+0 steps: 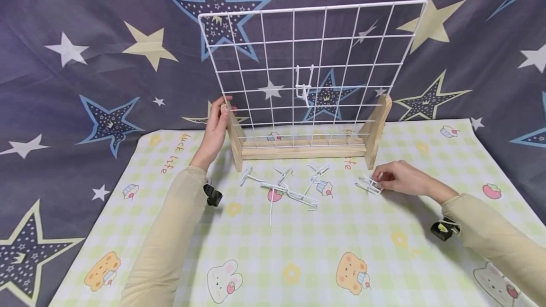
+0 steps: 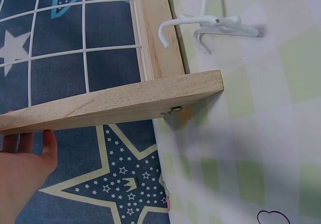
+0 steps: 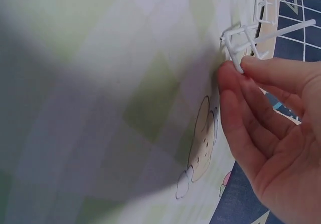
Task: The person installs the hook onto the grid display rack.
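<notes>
A white wire grid (image 1: 293, 40) stands upright in a wooden stand with a side post at each end. My left hand (image 1: 214, 129) holds the upper part of the left wooden post (image 1: 234, 143), its fingers behind the wood in the left wrist view. Off the stand's right front corner, my right hand (image 1: 403, 179) pinches a white wire hook (image 3: 283, 32) between thumb and fingertips, low over the tablecloth. One similar hook (image 1: 297, 82) hangs on the grid near its middle.
Several loose white hooks (image 1: 279, 187) lie in a tangled group in front of the stand. The tablecloth (image 1: 256, 255) is green-checked with cartoon prints. Close behind the stand hangs a dark star-patterned curtain (image 1: 141, 8). The right post (image 1: 377, 129) is nearest the right hand.
</notes>
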`<state>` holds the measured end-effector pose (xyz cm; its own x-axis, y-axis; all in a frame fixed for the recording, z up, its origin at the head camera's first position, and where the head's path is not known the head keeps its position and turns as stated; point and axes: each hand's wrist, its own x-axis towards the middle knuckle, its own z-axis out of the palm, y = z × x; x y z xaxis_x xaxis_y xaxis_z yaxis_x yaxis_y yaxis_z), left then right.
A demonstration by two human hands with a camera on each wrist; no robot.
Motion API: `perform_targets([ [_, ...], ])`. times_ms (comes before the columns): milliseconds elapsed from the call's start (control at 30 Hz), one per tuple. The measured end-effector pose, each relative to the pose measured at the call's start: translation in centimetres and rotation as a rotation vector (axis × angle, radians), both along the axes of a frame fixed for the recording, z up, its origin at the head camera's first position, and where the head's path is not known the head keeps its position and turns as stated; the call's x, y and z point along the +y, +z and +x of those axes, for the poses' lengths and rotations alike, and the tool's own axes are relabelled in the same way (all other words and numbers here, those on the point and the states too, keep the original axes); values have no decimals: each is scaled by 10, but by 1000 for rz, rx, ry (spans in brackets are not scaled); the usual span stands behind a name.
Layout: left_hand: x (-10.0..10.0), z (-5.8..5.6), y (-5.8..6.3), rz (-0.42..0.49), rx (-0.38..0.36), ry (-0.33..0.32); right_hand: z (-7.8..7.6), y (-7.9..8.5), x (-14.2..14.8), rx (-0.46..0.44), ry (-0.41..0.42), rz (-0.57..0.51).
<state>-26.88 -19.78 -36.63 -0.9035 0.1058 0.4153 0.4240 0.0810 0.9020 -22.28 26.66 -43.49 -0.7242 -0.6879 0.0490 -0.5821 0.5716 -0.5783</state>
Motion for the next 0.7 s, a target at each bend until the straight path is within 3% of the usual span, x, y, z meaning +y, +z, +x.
perform_targets([
  [300, 1, 0, 1, -22, 0, 25, 3, -10, -8, -34, -34, -120],
  [533, -6, -19, -17, 7, 3, 11, 5, -14, -19, -87, -136, -257],
  [700, -8, -19, -22, 7, -2, 20, 7, -11, -32, -95, -206, -372],
])
